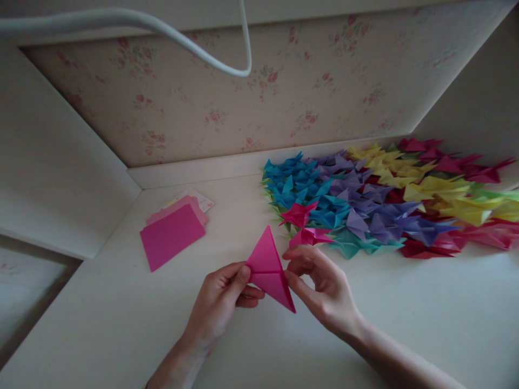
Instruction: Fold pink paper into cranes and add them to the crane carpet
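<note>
A bright pink origami paper (266, 265), folded into a triangle with a crease across its middle, is held up over the white desk. My left hand (227, 292) pinches its left corner, thumb on top and the other fingers curled beneath. At the opposite, long edge is my right hand (320, 286), its thumb and bent index finger closed in on the paper's layers. Just beyond that hand lie two pink folded paper pieces, one of them a pink paper crane (299, 215), beside many blue paper cranes (295, 183).
Purple paper cranes (360, 216) and yellow ones (441, 194) spread along the right back. A stack of pink paper sheets (173, 236) lies at the left on the white desk (121, 329). Overhead hangs a white cable (182, 46) before the floral wall (243, 108).
</note>
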### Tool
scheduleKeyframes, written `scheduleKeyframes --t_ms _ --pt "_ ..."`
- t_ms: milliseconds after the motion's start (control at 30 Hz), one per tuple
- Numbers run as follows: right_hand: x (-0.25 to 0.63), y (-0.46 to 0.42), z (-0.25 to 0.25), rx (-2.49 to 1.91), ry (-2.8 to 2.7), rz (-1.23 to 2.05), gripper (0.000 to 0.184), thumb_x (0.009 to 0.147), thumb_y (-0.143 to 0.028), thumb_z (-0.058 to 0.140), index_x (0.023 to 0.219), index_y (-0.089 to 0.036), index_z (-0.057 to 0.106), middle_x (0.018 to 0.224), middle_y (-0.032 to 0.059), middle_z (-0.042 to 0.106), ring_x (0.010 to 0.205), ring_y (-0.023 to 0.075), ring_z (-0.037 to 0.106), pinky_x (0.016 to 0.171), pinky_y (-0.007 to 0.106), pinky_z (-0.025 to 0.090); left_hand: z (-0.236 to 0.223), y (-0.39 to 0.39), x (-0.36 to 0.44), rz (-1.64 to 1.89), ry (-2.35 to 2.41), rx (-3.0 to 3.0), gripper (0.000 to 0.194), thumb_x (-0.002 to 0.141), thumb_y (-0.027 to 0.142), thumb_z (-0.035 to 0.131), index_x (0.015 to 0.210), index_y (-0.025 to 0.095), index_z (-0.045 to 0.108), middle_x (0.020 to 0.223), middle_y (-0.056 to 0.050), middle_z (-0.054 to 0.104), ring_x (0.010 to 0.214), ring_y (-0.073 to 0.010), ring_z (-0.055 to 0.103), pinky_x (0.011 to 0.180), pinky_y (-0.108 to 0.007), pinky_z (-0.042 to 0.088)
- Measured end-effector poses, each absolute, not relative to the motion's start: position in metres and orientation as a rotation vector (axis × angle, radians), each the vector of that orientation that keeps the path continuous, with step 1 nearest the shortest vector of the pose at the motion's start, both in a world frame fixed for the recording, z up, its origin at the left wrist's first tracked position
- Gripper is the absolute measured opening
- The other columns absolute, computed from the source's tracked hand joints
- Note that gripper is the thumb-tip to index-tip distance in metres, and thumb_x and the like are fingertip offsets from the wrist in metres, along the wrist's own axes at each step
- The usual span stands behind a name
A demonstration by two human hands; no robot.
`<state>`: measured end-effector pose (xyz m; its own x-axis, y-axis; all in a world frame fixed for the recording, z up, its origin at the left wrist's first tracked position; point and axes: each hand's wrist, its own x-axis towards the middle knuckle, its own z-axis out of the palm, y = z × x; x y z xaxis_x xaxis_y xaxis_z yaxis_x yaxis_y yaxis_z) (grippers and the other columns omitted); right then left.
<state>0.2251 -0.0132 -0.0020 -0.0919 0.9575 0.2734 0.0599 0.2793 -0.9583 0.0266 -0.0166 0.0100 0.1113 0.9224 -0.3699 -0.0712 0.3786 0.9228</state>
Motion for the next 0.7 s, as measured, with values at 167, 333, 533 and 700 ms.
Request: scheduleKeyframes --t_ms 167,333,533,700 --pt "0.223 -0.012 -0.002 -0.98 -1.476 1.01 0.038 0.077 -0.005 0.062 0.11 -0.024 0.058 0.106 0.0047 0.058 0.076 0.0145 0.063 0.063 0.027 0.054 0.009 -0.014 0.029 0.902 1.249 0.937 0.037 0.084 0.05 0.067 0.095 0.015 0.066 0.061 -0.002 0.073 0.055 -0.013 0.069 0.051 -0.017 0.054" --pt "0.221 -0.009 -0.004 -1.056 -1.448 1.136 0.054 0.073 -0.005 0.063 0.12 -0.027 0.05 0.108 0.0049 0.061 0.08 0.016 0.064 0.062 0.027 0.055 0.006 -0.014 0.03 0.955 1.268 0.967 0.032 0.083 0.049 0.067 0.086 0.018 0.061 0.061 0.0 0.072 0.057 -0.0139 0.069 0.053 -0.019 0.056" --pt "0.218 -0.009 -0.004 -1.128 -1.388 1.217 0.057 0.07 -0.009 0.07 0.12 -0.026 0.048 0.091 0.0005 0.064 0.073 0.0154 0.063 0.064 0.028 0.054 0.005 -0.016 0.032 0.911 1.274 1.035 0.026 0.078 0.041 0.074 0.078 0.015 0.076 0.065 -0.002 0.073 0.062 -0.0141 0.068 0.059 -0.02 0.057" --pt "0.215 -0.012 -0.006 -1.157 -1.478 1.075 0.051 0.07 -0.011 0.07 0.116 -0.024 0.052 0.098 0.0049 0.063 0.073 0.0158 0.062 0.055 0.024 0.05 0.006 -0.019 0.037 0.849 1.222 0.997 0.031 0.08 0.044 0.072 0.092 0.016 0.079 0.077 -0.005 0.076 0.075 -0.0194 0.071 0.071 -0.027 0.06"
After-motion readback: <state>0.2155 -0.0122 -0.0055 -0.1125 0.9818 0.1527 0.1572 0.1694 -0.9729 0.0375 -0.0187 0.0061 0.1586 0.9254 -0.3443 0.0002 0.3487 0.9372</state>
